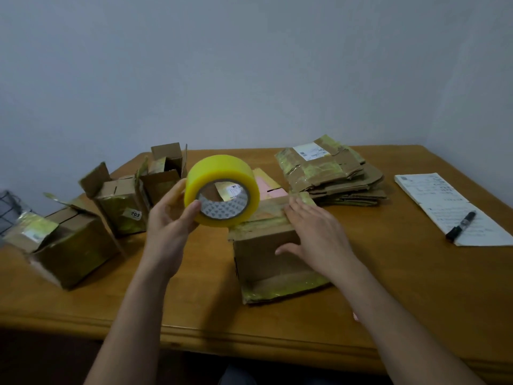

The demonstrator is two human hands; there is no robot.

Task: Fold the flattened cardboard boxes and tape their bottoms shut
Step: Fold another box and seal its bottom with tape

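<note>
A folded cardboard box (263,254) stands on the wooden table (388,287) in front of me, its closed flaps facing up. My right hand (313,232) lies flat on top of it, fingers straight along the flap seam, thumb down the near side. My left hand (169,218) holds a large roll of yellow tape (222,187) up above the box's left edge, thumb on its face and fingers behind. A stack of flattened boxes (333,173) lies at the back right.
Three folded boxes stand at the left: a big one (69,245), one labelled 203 (122,207) and one behind (166,173). A paper sheet (449,207) with a black marker (462,225) lies at the right. A wire basket (8,209) shows at the left edge.
</note>
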